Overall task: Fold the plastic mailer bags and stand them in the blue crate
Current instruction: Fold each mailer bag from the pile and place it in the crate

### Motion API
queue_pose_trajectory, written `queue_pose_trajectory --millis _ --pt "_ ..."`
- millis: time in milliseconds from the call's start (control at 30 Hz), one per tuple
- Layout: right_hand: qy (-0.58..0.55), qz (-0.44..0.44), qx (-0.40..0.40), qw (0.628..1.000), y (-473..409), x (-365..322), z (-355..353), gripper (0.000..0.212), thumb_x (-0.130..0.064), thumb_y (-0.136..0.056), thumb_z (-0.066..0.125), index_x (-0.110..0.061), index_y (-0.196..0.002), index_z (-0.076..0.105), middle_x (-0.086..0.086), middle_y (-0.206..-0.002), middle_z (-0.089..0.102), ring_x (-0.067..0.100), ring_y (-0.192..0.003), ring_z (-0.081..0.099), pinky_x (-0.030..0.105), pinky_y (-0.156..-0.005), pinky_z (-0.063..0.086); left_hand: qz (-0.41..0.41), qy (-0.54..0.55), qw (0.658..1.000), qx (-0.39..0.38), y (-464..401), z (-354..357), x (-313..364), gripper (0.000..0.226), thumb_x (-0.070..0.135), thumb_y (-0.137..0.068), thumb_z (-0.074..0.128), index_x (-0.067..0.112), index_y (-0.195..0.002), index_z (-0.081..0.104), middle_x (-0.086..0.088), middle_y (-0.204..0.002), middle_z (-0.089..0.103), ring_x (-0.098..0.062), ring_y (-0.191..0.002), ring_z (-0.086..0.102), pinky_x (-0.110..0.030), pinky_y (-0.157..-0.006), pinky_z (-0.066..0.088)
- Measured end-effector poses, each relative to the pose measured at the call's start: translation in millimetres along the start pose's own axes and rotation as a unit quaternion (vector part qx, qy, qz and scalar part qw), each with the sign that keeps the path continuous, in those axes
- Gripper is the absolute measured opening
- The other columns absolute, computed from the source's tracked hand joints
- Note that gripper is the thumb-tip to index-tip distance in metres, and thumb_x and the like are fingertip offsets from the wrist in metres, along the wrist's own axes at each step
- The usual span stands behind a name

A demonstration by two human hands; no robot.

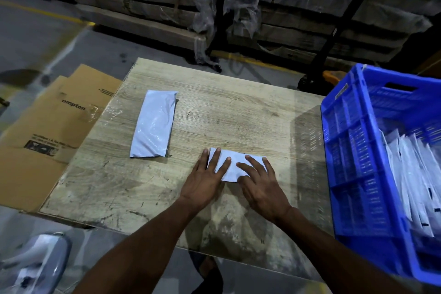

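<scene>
I see a worn, scuffed wood-grain table top (238, 107), matt and scratched toward six o'clock. At ten o'clock lies a glossy, wrinkled grey plastic mailer (154, 124); the folded one (235, 166) looks smooth and paler. At three o'clock, a shiny moulded blue plastic crate (353, 150) with perforated walls; at nine o'clock, matt brown cardboard (47, 126).

White folded mailer bag (235, 165), pale grey-white mailer stack (154, 124) with a dark edge, bright blue crate (358, 169) with perforated grid walls, white bags (410, 174) with small black marks, light wood-grain table (238, 112) being shown scuffed, brown cardboard (59, 124) with black print, yellow floor line (43, 13).
</scene>
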State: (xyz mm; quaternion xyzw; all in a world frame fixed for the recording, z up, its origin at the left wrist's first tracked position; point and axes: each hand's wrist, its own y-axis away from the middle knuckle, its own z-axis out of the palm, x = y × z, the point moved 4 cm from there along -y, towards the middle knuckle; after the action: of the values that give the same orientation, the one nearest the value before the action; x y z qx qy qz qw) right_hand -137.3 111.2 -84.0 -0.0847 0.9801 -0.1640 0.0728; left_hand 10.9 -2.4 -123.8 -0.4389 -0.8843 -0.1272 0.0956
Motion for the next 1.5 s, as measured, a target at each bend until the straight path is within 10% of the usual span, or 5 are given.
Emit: queue_pose_trajectory --millis 133,367,567,800,1500 --pt "0.032 -0.134 -0.026 0.990 11.5 -11.1 -3.5 0.038 -0.013 -0.103 0.038 -0.020 -0.125 0.068 -0.002 -0.142 0.060 0.039 -0.146 0.035 0.072 -0.111 0.026 0.008 0.003 1.000 -0.010 -9.3 -3.2 1.3 0.088 0.016 -0.097 0.056 0.033 -0.164 0.002 -0.011 -0.172 -0.004 -0.045 -0.155 0.013 -0.051 -0.124 0.022" --pt "0.089 -0.166 -0.086 0.978 -0.6 7.0 2.6 0.031 -0.015 -0.100 0.044 -0.018 -0.108 0.073 0.000 -0.126 0.070 0.037 -0.143 0.040 0.061 -0.105 0.044 0.012 -0.010 0.997 -0.073 -21.5 -13.1 12.7 0.081 0.022 -0.103 0.050 0.032 -0.164 -0.003 -0.008 -0.171 -0.017 -0.033 -0.158 0.002 -0.052 -0.125 0.013" --pt "0.087 -0.146 -0.071 0.983 -21.5 41.6 -20.5 0.032 -0.008 -0.093 0.046 -0.008 -0.108 0.075 0.007 -0.115 0.073 0.032 -0.126 0.060 0.041 -0.081 0.060 -0.031 0.094 0.992 0.081 -10.5 -4.8 10.6 0.076 0.042 -0.102 0.035 0.004 -0.163 0.009 -0.018 -0.170 0.012 -0.034 -0.154 0.024 -0.048 -0.121 0.029" --pt "0.045 0.018 -0.087 0.995 -39.3 79.7 -53.1 0.047 0.000 -0.075 0.079 -0.009 -0.120 0.070 0.007 -0.134 0.066 0.032 -0.088 0.074 0.038 -0.046 0.055 -0.029 -0.030 0.999 0.031 -11.5 11.4 23.5 0.074 0.054 -0.099 0.038 0.006 -0.155 0.039 -0.024 -0.166 0.023 -0.047 -0.152 0.021 -0.063 -0.118 0.027" --pt "0.045 0.212 0.113 0.970 18.3 194.6 -279.9 0.031 -0.015 -0.085 0.058 -0.008 -0.111 0.074 0.007 -0.125 0.071 0.031 -0.095 0.075 0.045 -0.071 0.062 0.138 -0.078 0.976 0.153 -142.0 -138.5 280.8 0.067 0.049 -0.097 0.028 0.010 -0.146 0.050 -0.017 -0.159 0.041 -0.039 -0.149 0.033 -0.061 -0.118 0.029"
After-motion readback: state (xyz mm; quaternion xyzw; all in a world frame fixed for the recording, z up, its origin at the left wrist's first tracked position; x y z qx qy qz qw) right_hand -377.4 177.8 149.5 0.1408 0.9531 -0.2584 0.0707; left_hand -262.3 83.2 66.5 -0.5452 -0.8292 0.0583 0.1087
